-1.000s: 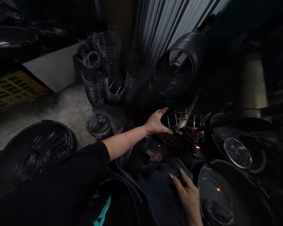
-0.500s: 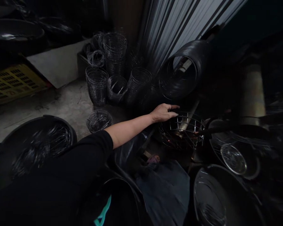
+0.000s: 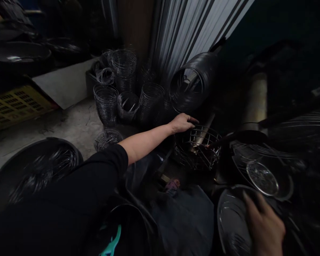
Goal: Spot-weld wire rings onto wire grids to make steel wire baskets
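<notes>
My left hand (image 3: 182, 123) reaches forward, palm down, at the far left rim of a round wire basket (image 3: 216, 156). Its index finger and thumb are stretched out over the rim; whether they bear on the wire I cannot tell. A pale bar (image 3: 202, 137) slants through the basket, and a dark rod (image 3: 225, 139) reaches its right side. My right hand (image 3: 268, 225), smeared by motion, is over a dark basin (image 3: 224, 227) at the lower right. Its thumb and fingers are apart, with nothing visible between them. Thin wire pieces (image 3: 238, 243) lie in that basin.
Stacks of wire rings (image 3: 106, 105) stand ahead on the left, beside a large wire coil (image 3: 192, 83). A yellow crate (image 3: 18, 106) and a wide tub of wire (image 3: 66, 142) are at the left. Another basin (image 3: 288, 185) holds a round wire piece (image 3: 262, 177).
My right hand has come into view over the lower right basin. My left hand stays by the basket rim, its finger and thumb now closer together. The view has shifted somewhat.
</notes>
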Available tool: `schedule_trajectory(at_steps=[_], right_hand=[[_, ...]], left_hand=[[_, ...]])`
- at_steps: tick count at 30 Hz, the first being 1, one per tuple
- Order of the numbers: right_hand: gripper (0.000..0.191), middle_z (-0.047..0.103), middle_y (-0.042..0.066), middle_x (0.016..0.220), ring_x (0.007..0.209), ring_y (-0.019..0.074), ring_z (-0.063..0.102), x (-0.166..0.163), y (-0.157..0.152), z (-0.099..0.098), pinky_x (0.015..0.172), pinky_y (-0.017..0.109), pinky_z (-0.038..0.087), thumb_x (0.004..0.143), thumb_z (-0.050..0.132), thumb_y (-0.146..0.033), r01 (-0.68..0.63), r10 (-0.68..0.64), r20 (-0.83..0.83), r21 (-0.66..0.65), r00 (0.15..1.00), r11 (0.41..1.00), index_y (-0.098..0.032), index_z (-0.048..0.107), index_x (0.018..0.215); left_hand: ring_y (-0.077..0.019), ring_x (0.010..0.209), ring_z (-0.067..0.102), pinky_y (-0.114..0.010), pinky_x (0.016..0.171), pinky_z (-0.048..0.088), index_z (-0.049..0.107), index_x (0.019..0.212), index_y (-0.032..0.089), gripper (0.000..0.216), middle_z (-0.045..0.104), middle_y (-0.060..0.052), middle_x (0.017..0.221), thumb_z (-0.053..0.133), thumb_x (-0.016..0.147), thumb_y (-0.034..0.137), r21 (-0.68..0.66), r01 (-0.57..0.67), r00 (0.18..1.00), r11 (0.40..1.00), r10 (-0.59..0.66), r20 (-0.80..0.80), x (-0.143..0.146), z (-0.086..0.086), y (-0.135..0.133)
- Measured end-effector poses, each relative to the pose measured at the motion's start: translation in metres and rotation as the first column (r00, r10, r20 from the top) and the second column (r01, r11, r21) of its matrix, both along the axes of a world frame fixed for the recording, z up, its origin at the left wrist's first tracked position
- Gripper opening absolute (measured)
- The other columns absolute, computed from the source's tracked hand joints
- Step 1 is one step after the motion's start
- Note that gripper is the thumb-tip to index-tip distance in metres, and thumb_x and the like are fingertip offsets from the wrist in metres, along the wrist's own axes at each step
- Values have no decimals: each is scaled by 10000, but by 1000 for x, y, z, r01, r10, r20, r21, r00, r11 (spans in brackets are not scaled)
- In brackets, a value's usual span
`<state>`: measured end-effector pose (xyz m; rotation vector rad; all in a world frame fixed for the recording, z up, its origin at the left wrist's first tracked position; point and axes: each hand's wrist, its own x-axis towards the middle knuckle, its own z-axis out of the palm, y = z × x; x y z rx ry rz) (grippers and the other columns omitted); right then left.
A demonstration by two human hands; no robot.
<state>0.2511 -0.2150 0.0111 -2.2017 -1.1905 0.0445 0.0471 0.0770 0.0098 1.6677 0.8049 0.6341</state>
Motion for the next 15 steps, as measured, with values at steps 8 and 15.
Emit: schedule_trajectory(at_steps=[8, 15], right_hand=[[350, 608, 46, 527, 422, 139, 534, 5, 152, 14, 436, 266, 401, 625, 767, -373, -16, 65, -571, 90, 818, 996, -65, 727, 785], [332, 708, 96, 751, 591, 144, 623, -12, 126, 11, 533, 239, 471, 583, 827, -301, 55, 48, -625, 144, 779, 988, -97, 753, 835]], left_hand=[[-96, 697, 614, -230, 740, 524, 720, 1005, 114, 264, 715, -25, 809, 610, 771, 166, -90, 45, 998, 995, -49, -36, -4, 7, -8], [-80, 657, 579, -218, 707, 499, 742, 931, 118, 210, 698, -14, 756, 615, 763, 123, -91, 114, 993, 989, -114, 0, -15, 16, -24]])
